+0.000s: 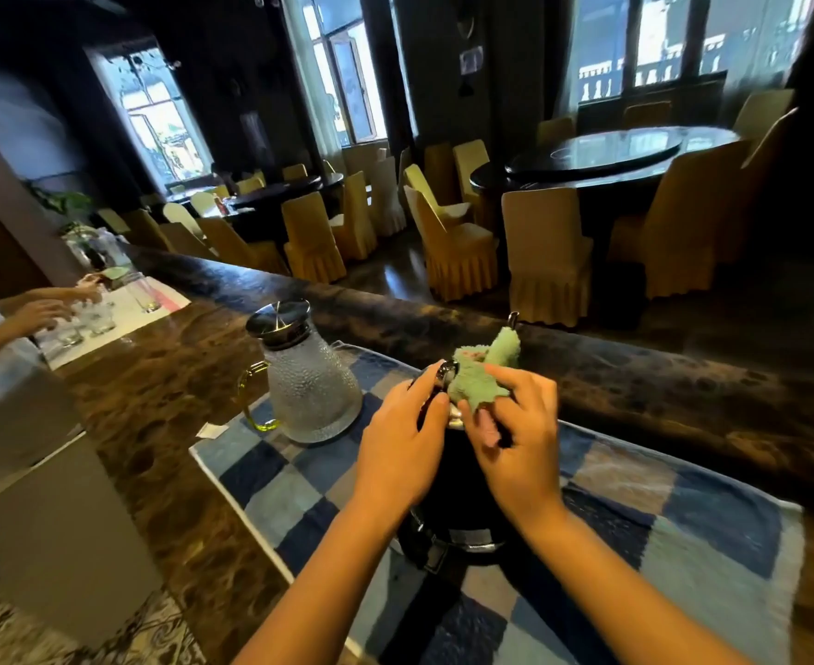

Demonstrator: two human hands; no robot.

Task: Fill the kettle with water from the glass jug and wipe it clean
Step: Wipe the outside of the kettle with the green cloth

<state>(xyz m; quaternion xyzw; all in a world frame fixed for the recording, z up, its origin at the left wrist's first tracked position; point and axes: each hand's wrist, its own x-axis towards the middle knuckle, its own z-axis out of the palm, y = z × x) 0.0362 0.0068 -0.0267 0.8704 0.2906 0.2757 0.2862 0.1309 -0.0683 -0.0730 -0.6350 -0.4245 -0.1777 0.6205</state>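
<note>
At frame centre, the black kettle [453,501] stands on a blue checked mat [683,511] on the table [165,424]. The right hand [520,448] clamps a green cloth [479,381] against its top; the left hand [402,443] grips its side. The glass jug [311,381], lidded, stands left of the kettle.

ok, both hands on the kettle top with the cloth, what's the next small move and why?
Probably drag the green cloth down the kettle body. The right hand bunches it at the lid and spout only, the left hand steadies the top, and the dark side below looks untouched. The glass jug stands capped beside it on the checked mat.
</note>
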